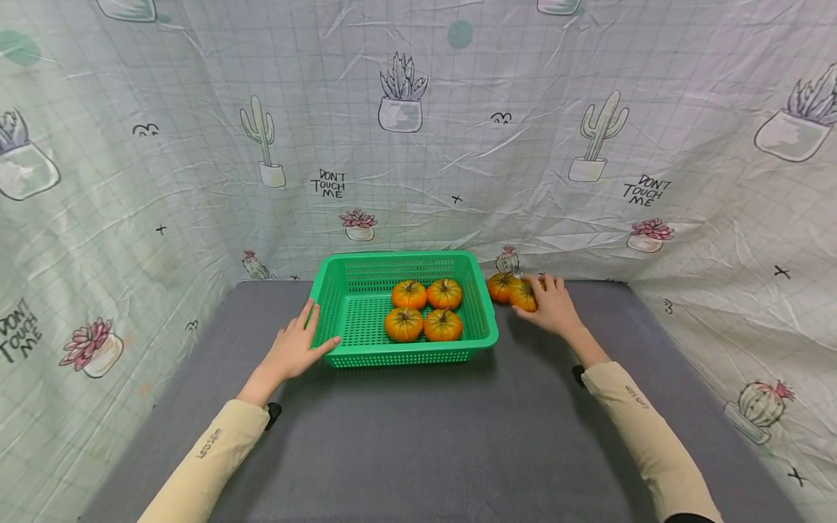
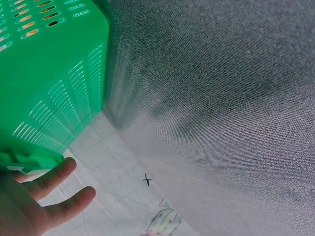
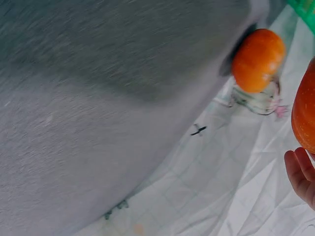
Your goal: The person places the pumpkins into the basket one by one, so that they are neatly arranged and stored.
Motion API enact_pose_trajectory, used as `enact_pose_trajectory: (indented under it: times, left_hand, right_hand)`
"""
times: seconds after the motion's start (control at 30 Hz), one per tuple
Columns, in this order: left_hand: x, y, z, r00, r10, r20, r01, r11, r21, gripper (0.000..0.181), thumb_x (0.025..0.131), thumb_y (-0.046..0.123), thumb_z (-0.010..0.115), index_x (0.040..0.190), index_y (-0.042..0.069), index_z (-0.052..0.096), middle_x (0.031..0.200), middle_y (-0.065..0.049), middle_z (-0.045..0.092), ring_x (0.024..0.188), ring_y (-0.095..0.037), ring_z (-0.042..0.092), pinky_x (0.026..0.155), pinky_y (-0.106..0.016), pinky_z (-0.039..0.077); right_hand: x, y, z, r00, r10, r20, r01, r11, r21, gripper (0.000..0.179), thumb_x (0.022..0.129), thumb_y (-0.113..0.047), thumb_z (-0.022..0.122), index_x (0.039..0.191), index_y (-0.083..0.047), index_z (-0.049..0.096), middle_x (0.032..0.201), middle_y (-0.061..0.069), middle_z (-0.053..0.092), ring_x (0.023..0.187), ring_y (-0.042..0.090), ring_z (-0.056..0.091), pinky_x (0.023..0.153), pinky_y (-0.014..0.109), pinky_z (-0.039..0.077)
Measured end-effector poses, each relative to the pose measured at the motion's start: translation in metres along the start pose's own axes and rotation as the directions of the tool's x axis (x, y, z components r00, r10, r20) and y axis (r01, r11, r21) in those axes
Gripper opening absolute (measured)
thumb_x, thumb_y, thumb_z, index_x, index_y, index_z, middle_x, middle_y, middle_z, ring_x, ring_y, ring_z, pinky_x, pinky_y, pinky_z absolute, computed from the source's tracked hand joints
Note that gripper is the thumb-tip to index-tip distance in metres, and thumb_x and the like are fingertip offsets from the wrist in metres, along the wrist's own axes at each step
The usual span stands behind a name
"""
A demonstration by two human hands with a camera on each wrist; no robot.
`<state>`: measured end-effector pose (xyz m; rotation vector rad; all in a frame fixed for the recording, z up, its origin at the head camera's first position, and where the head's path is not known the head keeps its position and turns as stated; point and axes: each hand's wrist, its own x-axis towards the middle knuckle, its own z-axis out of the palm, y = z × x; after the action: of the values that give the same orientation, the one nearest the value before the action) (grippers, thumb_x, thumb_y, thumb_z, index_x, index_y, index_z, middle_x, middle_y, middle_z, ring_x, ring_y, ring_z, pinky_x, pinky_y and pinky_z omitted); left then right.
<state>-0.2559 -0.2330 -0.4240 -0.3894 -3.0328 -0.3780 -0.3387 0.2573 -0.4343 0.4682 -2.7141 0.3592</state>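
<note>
A green plastic basket [image 1: 408, 358] with slotted sides holds several small orange pumpkins [image 1: 404, 325] in its right half. My left hand [image 1: 290, 349] rests against the basket's left end, fingers extended along the rim and thumb spread over the front corner. In the left wrist view, the fingers [image 2: 59, 177] are fairly straight beside the rim. To the right of the basket, my right hand [image 1: 556, 306] grips a pumpkin [image 3: 305, 113] between thumb and fingers; it appears raised off the table in the right wrist view. Another pumpkin [image 1: 500, 288] sits just beyond it, near the basket's right wall.
A dark grey cloth covers the table [image 1: 418, 443]. Behind and at both sides hangs a pale curtain [image 1: 458, 160] printed with potted cacti, its back part close behind the basket and the loose pumpkin.
</note>
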Motion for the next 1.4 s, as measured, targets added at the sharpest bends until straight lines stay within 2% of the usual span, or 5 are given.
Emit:
enact_pose_trajectory:
  times: [0.43,0.7,0.9,1.17,1.4]
  left_hand:
    - [0.000,0.002,0.000,1.000,-0.004,0.000,0.004,1.000,-0.006,0.089,0.086,0.061,0.036,0.143,-0.002,0.009,0.150,-0.020,0.005,0.125,-0.048,0.028,0.089,-0.065,0.029]
    - [-0.001,0.001,0.001,1.000,-0.007,-0.010,0.007,1.000,-0.016,0.088,0.086,0.061,0.037,0.143,-0.001,0.009,0.150,-0.019,0.004,0.125,-0.048,0.028,0.090,-0.065,0.028]
    - [-0.001,0.000,0.002,1.000,-0.007,-0.013,0.007,1.000,-0.015,0.088,0.086,0.061,0.037,0.143,-0.001,0.009,0.150,-0.019,0.004,0.125,-0.048,0.028,0.089,-0.064,0.029]
    - [0.000,0.002,0.002,1.000,-0.007,-0.010,0.007,1.000,-0.017,0.088,0.086,0.060,0.037,0.143,-0.001,0.009,0.150,-0.019,0.004,0.125,-0.048,0.029,0.089,-0.065,0.029]
    - [0.000,0.002,0.001,1.000,-0.010,-0.009,0.010,1.000,-0.019,0.088,0.086,0.060,0.037,0.143,-0.001,0.010,0.150,-0.019,0.004,0.126,-0.048,0.028,0.090,-0.065,0.028]
  right_hand:
    - [0.006,-0.030,-0.012,0.995,-0.061,-0.075,0.066,0.996,0.066,0.063,0.074,-0.041,0.068,0.125,-0.014,0.043,0.110,0.021,0.042,0.099,0.037,0.037,0.074,0.050,0.041]
    - [0.014,-0.044,-0.018,0.993,-0.078,-0.083,0.087,0.991,0.098,0.061,0.073,-0.038,0.070,0.123,-0.014,0.044,0.110,0.018,0.042,0.096,0.033,0.036,0.071,0.048,0.041]
    - [0.021,-0.056,-0.025,0.990,-0.117,-0.079,0.123,0.989,0.079,0.061,0.074,-0.043,0.067,0.123,-0.017,0.045,0.110,0.018,0.043,0.097,0.033,0.037,0.071,0.047,0.043]
    - [0.038,-0.079,-0.036,0.973,-0.216,-0.080,0.221,0.974,0.057,0.060,0.074,-0.048,0.066,0.123,-0.020,0.046,0.108,0.013,0.046,0.096,0.030,0.038,0.073,0.043,0.039]
    - [0.053,-0.105,-0.047,0.944,-0.320,-0.086,0.323,0.946,0.034,0.062,0.073,-0.048,0.067,0.124,-0.020,0.046,0.106,0.012,0.046,0.093,0.027,0.038,0.071,0.040,0.037]
